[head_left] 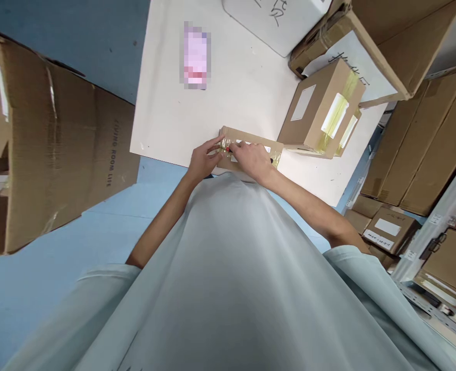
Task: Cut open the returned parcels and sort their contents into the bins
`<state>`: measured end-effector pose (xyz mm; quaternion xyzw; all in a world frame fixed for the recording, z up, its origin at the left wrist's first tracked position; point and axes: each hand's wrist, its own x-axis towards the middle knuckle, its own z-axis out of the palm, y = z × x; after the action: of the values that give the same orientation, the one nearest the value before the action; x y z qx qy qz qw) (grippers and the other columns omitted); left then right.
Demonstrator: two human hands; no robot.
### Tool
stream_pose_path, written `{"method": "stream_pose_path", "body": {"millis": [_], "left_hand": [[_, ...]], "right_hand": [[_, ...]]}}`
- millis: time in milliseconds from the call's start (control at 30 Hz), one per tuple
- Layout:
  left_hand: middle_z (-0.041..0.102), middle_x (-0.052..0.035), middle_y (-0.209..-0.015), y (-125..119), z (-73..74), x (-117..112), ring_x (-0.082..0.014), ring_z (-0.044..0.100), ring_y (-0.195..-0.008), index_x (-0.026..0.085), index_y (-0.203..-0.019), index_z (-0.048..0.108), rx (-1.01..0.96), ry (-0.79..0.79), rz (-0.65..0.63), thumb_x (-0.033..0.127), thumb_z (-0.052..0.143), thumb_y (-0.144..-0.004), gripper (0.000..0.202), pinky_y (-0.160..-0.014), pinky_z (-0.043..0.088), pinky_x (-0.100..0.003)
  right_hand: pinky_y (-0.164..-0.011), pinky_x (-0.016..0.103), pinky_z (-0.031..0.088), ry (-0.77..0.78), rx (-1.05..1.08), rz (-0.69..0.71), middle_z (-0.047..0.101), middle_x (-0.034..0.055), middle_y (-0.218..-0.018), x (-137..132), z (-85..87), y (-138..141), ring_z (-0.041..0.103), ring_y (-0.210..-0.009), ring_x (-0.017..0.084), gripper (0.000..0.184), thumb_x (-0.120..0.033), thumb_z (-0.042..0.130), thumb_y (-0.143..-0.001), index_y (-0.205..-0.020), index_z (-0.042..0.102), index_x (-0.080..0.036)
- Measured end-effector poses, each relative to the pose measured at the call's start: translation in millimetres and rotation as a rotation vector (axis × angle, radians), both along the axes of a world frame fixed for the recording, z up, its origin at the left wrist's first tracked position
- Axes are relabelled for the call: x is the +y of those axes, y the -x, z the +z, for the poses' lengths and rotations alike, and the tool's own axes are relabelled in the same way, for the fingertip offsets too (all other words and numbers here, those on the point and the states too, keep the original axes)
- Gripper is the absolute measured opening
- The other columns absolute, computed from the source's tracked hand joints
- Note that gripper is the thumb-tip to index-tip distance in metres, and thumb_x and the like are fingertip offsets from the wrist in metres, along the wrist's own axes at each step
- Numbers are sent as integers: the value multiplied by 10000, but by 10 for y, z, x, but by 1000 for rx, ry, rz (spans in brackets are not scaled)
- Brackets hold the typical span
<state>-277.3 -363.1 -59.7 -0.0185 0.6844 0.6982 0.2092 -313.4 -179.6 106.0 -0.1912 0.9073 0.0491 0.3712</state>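
Note:
A small cardboard box [253, 135] with clear yellowish tape and a white label lies at the front edge of the white table, close to my body. My left hand [203, 159] grips its left end, index finger and thumb resting on the taped part. Over the middle of the box, my right hand [253, 161] is closed around a slim tool, red near the fingertips [228, 149] and dark at the far end, which looks like a utility knife. Its tip meets the tape beside my left fingers; the blade itself is too small to make out.
Taped cardboard boxes [315, 111] stand right of my hands, before a large open carton [382, 56]. A white container [277, 23] sits at the back. A blurred pinkish item [196, 55] lies on the white table [162, 113]. Left is a big open carton [73, 139]; shelving holds boxes at right.

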Motion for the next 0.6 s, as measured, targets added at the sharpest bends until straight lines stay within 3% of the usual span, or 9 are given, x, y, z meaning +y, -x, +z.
{"method": "stream_pose_path", "body": {"millis": [300,433,600], "left_hand": [[684,-171,-1677,-8,-5,-7,-409,736,-1454,257,-1585,749,33,40,22,758,938,-860,902,-1265,598,-620],[682,-193,-1672,-5,39,-22,-420,725,-1474,235,-1599,732,37,71,17,784,914,-878,925,-1267,595,-622],[725,-200,-1611,3,76,-9,-426,729,-1468,216,-1571,750,49,117,34,832,913,-842,967,-1281,581,-632]], "right_hand": [[-947,402,586,16,19,-17,835,245,-1307,193,-38,-41,827,-1209,351,456,-47,420,-1159,-1502,710,-125],[-919,405,558,-35,-30,-64,839,238,-1308,553,-31,-86,824,-1204,352,493,-7,427,-1135,-1511,721,-132],[-861,388,500,-153,-87,-112,819,254,-1336,1167,129,-281,817,-1235,353,508,8,407,-1129,-1504,717,-136]]}}
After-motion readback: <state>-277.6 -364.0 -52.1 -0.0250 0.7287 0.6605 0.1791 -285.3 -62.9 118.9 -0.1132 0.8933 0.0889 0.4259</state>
